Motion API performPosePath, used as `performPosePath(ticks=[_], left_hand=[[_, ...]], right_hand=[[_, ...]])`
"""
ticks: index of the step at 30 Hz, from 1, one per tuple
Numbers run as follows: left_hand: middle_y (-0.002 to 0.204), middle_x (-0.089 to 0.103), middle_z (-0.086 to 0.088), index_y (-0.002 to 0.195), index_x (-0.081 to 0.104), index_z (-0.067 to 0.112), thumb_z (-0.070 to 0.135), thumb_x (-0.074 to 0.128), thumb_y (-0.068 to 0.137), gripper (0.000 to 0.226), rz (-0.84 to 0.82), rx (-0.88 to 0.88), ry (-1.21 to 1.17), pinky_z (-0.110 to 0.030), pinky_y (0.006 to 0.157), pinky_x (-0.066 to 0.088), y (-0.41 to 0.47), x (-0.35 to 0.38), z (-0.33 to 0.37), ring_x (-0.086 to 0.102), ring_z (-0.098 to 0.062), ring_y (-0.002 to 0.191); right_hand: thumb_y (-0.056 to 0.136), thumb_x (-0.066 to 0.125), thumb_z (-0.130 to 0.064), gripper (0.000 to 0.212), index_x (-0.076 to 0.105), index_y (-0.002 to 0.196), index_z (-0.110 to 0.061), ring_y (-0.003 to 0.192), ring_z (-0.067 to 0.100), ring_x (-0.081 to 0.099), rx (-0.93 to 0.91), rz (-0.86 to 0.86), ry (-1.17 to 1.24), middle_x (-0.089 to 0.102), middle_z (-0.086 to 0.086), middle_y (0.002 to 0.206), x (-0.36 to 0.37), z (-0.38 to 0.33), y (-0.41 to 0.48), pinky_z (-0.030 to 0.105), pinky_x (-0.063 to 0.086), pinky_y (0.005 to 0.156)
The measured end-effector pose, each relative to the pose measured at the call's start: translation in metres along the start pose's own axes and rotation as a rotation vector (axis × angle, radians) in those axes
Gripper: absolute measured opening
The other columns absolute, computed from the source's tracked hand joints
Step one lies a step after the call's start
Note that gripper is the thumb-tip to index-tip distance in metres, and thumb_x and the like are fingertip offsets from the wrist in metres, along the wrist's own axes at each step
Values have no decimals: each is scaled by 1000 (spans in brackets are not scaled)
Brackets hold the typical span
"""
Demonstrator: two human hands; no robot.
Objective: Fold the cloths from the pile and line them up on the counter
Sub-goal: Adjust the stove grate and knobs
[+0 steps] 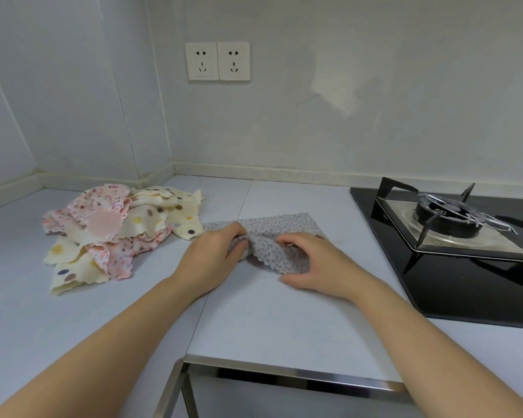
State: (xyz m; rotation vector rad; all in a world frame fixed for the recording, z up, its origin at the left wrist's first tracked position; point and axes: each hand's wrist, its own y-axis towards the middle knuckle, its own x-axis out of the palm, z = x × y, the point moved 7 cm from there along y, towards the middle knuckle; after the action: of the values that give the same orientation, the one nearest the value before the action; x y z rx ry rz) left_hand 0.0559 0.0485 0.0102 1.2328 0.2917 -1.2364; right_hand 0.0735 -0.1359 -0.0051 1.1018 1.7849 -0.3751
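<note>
Counter (284, 321) surface spreads out under both forearms, and no finished, folded cloth shows on it, so I judge the task to be at its start, with no line begun.

Just beyond and to the outer side of the left hand (212, 251) lies the pile (118, 233), a loose heap of cream spotted and pink flowered cloths with scalloped edges, crumpled over one another. All of these are left to fold.

The grey cloth (284, 227), printed with small dots, lies flat on the counter under and just past both hands, one end touching the pile. It looks partly folded at most. The left hand has its fingers curled round a bunched ridge of it. The right hand (311, 260) sits close beside, fingers curled over the cloth and thumb low at its wavy near edge, pinching the fabric.

To the outer side of the right hand is a black gas hob (465, 285) with its burner (447, 212). It limits where a row could run on that side, and the pile takes up the other side. Nearer the body than both hands, a metal frame (284, 372) edges the counter. Two wall sockets (218, 61) sit well above the hands.
</note>
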Motion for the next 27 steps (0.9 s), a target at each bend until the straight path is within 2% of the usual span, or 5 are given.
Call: performPosePath(ticks=[5, 13, 19, 22, 27], left_hand=[[71, 64, 1, 97, 57, 24, 40, 51, 91, 19, 63, 11, -75, -36, 60, 48, -1, -9, 6, 58, -18, 64], [98, 57, 11, 107, 56, 25, -6, 58, 76, 44, -75, 34, -20, -27, 72, 48, -3, -7, -11, 55, -5, 84], [70, 53, -7, 79, 57, 7, 7, 51, 92, 14, 87, -231, -423, -27, 63, 36, 2, -15, -24, 45, -11, 64], [74, 45, -7, 80, 47, -5, 29, 48, 91, 36, 134, -381, -644, -34, 67, 34, 0, -14, -32, 44, -17, 71], [84, 52, -6, 84, 54, 15, 42, 50, 85, 27, 112, -626, -726, -37, 74, 39, -2, -2, -54, 49, -20, 79]], right_hand=[[84, 51, -5, 50, 45, 126, -30, 102, 15, 56, 83, 174, -227, 51, -12, 130, -15, 3, 0, 33, 46, 84], [77, 42, 14, 57, 51, 119, -24, 94, 18, 53, 254, 333, -173, 52, -6, 105, -35, 27, -8, 34, 46, 77], [88, 54, -7, 38, 52, 122, -22, 74, 16, 52, 263, 481, 54, 55, -2, 95, -44, 40, -10, 26, 44, 64], [89, 56, -6, 31, 55, 118, -18, 60, 7, 45, 291, 587, 351, 51, -1, 79, -47, 47, -13, 9, 37, 50], [90, 62, -35, 30, 55, 117, -26, 74, -4, 56, 416, 504, 572, 67, -5, 85, -46, 54, -15, 15, 39, 63]])
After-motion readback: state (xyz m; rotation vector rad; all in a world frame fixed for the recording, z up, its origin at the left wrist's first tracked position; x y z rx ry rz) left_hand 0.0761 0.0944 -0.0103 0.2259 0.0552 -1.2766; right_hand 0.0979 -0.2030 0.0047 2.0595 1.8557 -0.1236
